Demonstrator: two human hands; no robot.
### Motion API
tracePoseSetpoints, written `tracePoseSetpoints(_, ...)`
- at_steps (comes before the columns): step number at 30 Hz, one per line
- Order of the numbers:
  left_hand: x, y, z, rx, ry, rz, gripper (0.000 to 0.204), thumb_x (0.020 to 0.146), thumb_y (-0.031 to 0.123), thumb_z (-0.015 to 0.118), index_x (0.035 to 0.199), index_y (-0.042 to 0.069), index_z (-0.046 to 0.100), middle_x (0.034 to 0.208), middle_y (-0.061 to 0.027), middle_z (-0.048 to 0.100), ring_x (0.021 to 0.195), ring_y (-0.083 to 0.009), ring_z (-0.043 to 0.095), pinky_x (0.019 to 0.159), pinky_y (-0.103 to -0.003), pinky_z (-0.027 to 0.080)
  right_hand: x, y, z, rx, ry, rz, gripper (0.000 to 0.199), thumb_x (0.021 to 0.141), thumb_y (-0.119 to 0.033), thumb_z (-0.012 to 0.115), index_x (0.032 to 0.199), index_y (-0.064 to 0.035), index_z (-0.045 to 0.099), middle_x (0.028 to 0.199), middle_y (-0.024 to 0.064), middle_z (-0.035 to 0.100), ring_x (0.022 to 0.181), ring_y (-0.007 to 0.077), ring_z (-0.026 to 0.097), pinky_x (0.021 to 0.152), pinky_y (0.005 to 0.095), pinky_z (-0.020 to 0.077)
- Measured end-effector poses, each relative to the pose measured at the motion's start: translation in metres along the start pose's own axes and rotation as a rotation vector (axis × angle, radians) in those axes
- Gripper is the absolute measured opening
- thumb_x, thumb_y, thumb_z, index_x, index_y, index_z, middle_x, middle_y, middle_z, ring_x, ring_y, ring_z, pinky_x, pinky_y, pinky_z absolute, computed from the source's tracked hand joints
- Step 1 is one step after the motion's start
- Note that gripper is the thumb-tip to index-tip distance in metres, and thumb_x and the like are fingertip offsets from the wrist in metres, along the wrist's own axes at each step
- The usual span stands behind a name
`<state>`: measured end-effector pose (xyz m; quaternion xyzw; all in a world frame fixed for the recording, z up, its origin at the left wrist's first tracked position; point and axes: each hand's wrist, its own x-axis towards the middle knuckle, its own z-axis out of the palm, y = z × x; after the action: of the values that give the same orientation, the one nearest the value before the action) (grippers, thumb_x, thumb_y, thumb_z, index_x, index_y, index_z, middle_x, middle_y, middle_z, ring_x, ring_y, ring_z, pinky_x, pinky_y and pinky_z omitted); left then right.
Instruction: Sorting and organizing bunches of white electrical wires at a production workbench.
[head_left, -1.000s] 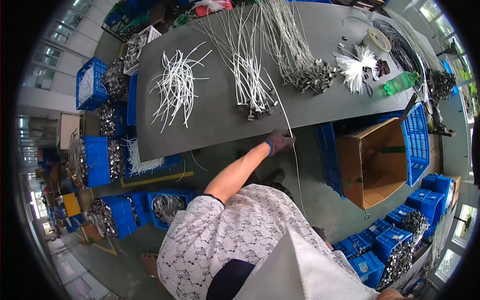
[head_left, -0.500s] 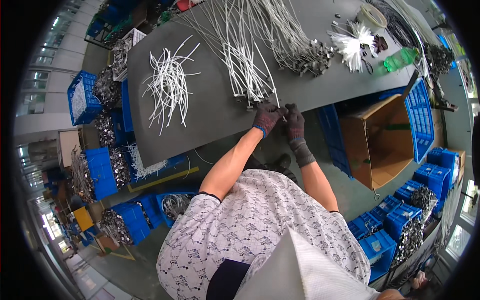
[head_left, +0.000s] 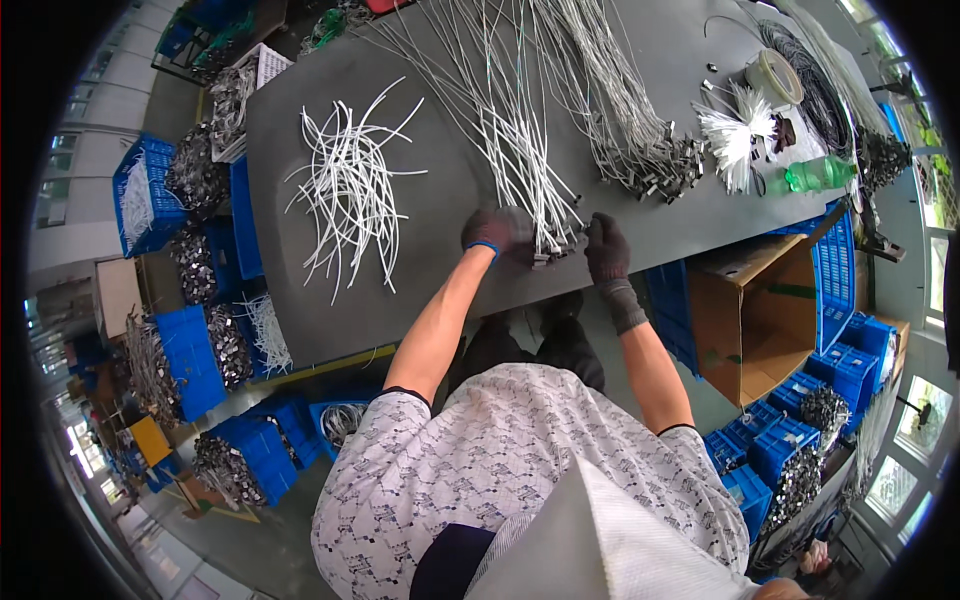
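- Two gloved hands at near edge of grey table (head_left: pixel 420 290), either side of one cable bundle's ends.
- Left hand (head_left: pixel 497 231): dark glove, blue cuff, fingers curled, resting on table just left of cable ends, touching them; whether it grips any, cannot tell.
- Right hand (head_left: pixel 606 248): dark glove, fingers closed narrow at right side of same ends; looks pinched on them, grip not clear.
- Cables (head_left: pixel 520 150): thin white wires fanned from far edge down to near edge, metal ends (head_left: pixel 556 250) bunched between the hands.
- Second cable bundle (head_left: pixel 625 125) to the right, greyer, dark metal ends piled at its near end, apart from hands.
- White ties (head_left: pixel 345 190): loose heap on left part of table, well apart from hands.
- White bristly tuft (head_left: pixel 735 135) far right on table, tape roll (head_left: pixel 775 78) beyond it, green bottle (head_left: pixel 820 175) lying near right edge.
- Cardboard box (head_left: pixel 750 320) open, on floor right of person, beside blue crates (head_left: pixel 850 270).
- More blue crates with metal parts along left floor (head_left: pixel 190 350).
- Person in white patterned shirt (head_left: pixel 520 470), both forearms bare, reaching far toward table.
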<state>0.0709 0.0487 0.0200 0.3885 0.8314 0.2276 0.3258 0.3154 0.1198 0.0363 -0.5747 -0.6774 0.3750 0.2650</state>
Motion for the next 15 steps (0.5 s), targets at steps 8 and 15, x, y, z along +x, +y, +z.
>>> tracePoseSetpoints(8,0.078,-0.08,0.073,-0.356,0.231,-0.264,0.044,0.08,0.031,0.067,0.112,0.0,0.064,0.106,-0.0262,0.068,0.101,-0.0409,0.066,0.084,-0.046,0.052,0.133,-0.054,0.071,-0.146,-0.29,-0.154,0.063,0.09,-0.043,0.062,0.129,0.0059,0.051,0.118,0.0288,0.063,0.109,0.0423,0.062,0.094,0.0443,0.0489)
tracePoseSetpoints(15,0.09,0.004,0.106,-0.098,-0.129,-0.144,0.038,0.088,0.031,0.063,0.116,0.006,0.066,0.115,-0.02,0.067,0.105,-0.0346,0.065,0.087,-0.042,0.053,0.166,-0.041,0.118,-0.128,-0.54,0.052,0.071,0.07,-0.05,0.077,0.109,0.0076,0.065,0.107,0.0283,0.068,0.102,0.04,0.067,0.089,0.044,0.0521)
